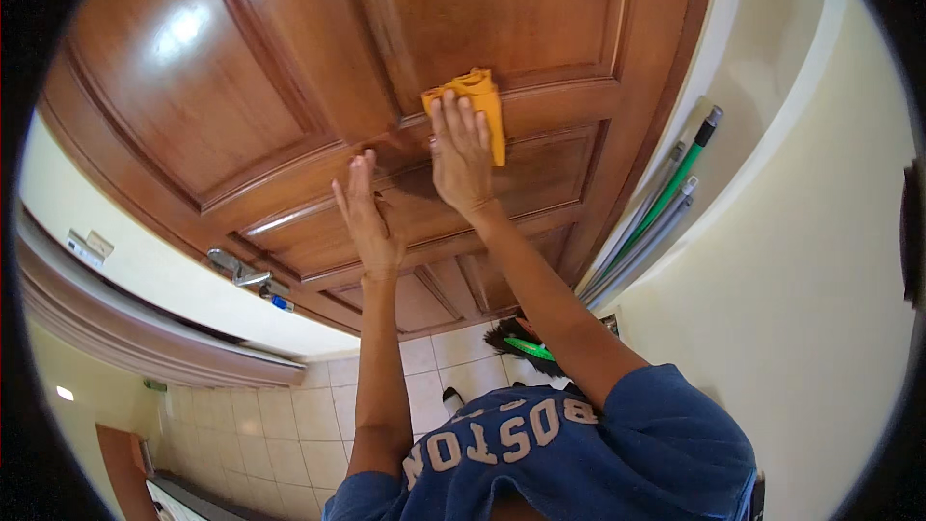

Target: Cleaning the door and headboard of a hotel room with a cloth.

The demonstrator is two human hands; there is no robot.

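Straight ahead stands a brown panelled wooden door [470,22] with a glossy finish. My right hand [461,152] lies flat over a folded orange cloth [493,112] and presses it to the door at a rail between panels. The cloth's top and right edge show past my fingers. To its left, my left hand [367,221] is raised near the door with fingers apart and nothing in it. Whether its fingertips touch the wood, I cannot tell.
A metal door handle [242,271] with keys and a blue tag [281,302] is low left. Several poles, one a green pole [669,195], lean against the right wall [759,275]. A dark-bristled broom head [524,345] rests on the tiled floor [311,441]. A light switch [90,247] is left.
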